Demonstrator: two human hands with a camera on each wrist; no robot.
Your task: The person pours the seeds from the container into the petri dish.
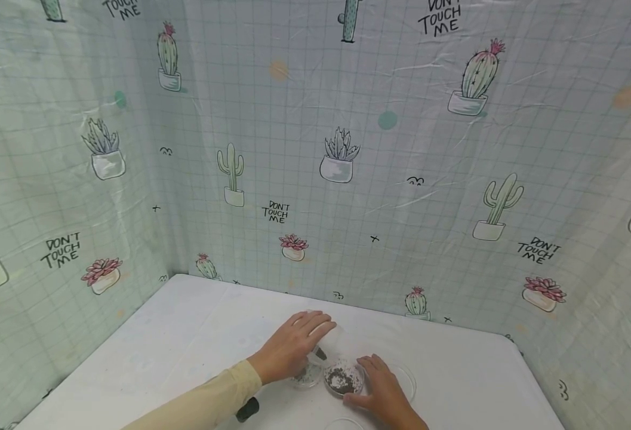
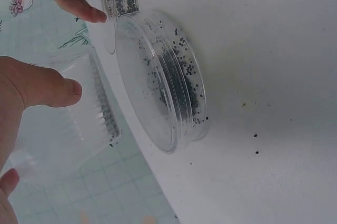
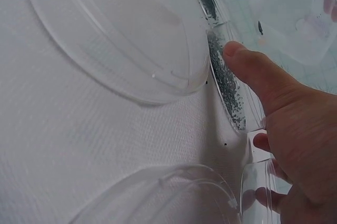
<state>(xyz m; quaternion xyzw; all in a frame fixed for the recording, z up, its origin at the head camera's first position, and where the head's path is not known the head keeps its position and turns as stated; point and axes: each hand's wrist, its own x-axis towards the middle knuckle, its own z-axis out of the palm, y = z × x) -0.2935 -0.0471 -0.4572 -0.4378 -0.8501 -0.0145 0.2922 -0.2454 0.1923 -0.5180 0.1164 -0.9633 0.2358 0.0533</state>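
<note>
My left hand (image 1: pixel 296 343) holds a translucent plastic container (image 2: pixel 73 113), tilted, with dark granules gathered along its edge. The container's exact shape is partly hidden by the hand. Below it stands a round clear dish (image 2: pixel 179 77) with dark granules, partly covered by that hand in the head view. To the right, a second clear dish (image 1: pixel 343 379) holds dark granules with white showing among them. The right hand (image 1: pixel 382 391) holds this dish by its side, thumb at the near rim and fingers at the far side.
A clear round lid or dish (image 1: pixel 412 382) lies right of the right hand, and another (image 1: pixel 344 423) at the front edge of the view. A black object (image 1: pixel 248 409) shows beside the left sleeve. Loose granules (image 2: pixel 256 135) dot the white table (image 1: pixel 455 364); a cactus-print curtain (image 1: pixel 304 119) stands behind.
</note>
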